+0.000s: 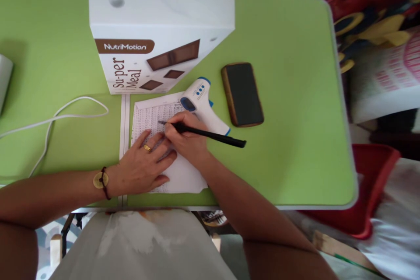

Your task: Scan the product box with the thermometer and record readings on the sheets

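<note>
A sheet of paper (188,177) covered with rows of small handwriting lies on the green table. My left hand (144,164) rests flat on it with fingers spread, a ring on one finger. Pinched in my right hand (188,138) is a black pen (216,134), its tip at the written lines. Beyond my right hand, a white and blue infrared thermometer (205,107) lies over the paper's upper right corner. The large white NutriMotion box (131,65) stands just behind the paper's far edge.
A phone in a brown case (244,94) lies right of the thermometer. On the left, a white cable (74,116) curls across the green table (302,96). Past the table's right edge are a red bin (377,183) and a printed white bag (383,78).
</note>
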`<state>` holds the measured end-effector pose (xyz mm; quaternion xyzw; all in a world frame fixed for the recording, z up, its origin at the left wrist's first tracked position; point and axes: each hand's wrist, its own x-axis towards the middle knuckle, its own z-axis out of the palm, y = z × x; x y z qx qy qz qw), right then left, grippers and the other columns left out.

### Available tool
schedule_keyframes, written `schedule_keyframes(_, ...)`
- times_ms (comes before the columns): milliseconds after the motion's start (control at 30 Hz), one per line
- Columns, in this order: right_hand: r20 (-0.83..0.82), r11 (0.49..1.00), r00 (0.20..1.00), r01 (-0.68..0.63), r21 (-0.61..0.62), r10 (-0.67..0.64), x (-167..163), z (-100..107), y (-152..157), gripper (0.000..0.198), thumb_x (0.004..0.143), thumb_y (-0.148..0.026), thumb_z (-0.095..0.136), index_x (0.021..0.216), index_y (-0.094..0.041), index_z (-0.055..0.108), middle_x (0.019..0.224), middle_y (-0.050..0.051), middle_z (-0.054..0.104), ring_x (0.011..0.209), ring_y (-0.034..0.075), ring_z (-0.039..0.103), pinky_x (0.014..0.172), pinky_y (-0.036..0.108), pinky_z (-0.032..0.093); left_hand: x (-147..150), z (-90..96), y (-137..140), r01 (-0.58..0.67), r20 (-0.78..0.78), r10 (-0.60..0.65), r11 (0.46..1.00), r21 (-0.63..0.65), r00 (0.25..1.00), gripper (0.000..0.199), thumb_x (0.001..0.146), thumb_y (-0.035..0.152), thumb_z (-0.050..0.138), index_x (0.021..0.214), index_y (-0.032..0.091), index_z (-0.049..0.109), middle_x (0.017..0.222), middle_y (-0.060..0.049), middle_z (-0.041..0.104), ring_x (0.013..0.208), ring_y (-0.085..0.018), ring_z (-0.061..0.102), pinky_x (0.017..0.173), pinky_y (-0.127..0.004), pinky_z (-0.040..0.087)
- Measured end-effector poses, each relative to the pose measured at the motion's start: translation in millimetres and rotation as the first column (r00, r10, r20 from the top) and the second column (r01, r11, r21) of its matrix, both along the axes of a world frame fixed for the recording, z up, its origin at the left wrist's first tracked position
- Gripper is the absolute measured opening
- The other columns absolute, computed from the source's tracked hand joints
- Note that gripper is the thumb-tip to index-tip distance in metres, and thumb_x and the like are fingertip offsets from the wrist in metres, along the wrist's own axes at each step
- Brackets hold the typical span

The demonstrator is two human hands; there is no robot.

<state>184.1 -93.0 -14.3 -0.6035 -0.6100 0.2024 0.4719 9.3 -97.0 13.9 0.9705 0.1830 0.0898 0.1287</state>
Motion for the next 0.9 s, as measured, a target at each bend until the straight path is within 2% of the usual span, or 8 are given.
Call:
schedule_keyframes(200,-0.009,0.999,1.0,0.003,-0.039,-0.003,0.5,1.5,-1.0,0.006,0.078,-0.02,0.056,0.072,-0.023,0.056,0.06,-0.005,0.057,0.055,0.012,0.053,0.052,0.025,0.046,0.7,0.1,0.2,-0.002,-0.002,0.002,1.0,0.002,1.0,0.061,0.084,0.046,0.074,0.13,0.011,0.056,0.134,-0.018,0.051,0.128,-0.039,0.043,0.111,-0.059,0.034)
schedule_keyframes(633,-0.026,0.999,1.0,0.005,0.047,-0.004,-1.6,2.7,0.5,0.01,0.079,-0.018,0.053,0.07,-0.023,0.053,0.06,-0.005,0.055,0.055,0.012,0.052,0.054,0.026,0.046,0.2,1.3,0.6,-0.002,-0.013,0.002,1.0,-0.021,1.0,0.059,0.085,0.045,0.072,0.13,0.012,0.056,0.138,-0.018,0.049,0.129,-0.039,0.041,0.112,-0.059,0.032)
schedule_keyframes(833,0.008,1.0,1.0,-0.011,-0.001,0.011,-0.6,5.7,0.3,0.009,0.077,-0.018,0.054,0.069,-0.023,0.053,0.059,-0.005,0.055,0.054,0.012,0.052,0.051,0.026,0.045,0.7,0.2,0.2,-0.002,-0.006,0.002,1.0,-0.013,1.0,0.06,0.084,0.046,0.073,0.13,0.012,0.055,0.137,-0.018,0.049,0.128,-0.039,0.043,0.112,-0.058,0.032)
schedule_keyframes(900,-0.016,1.0,1.0,0.006,0.017,-0.006,0.2,5.8,0.6,0.01,0.077,-0.017,0.054,0.069,-0.023,0.053,0.059,-0.005,0.055,0.054,0.012,0.052,0.051,0.025,0.045,0.4,-0.3,0.5,0.0,-0.002,0.0,1.0,-0.012,1.0,0.059,0.084,0.046,0.073,0.129,0.012,0.056,0.137,-0.019,0.049,0.128,-0.04,0.043,0.111,-0.059,0.033)
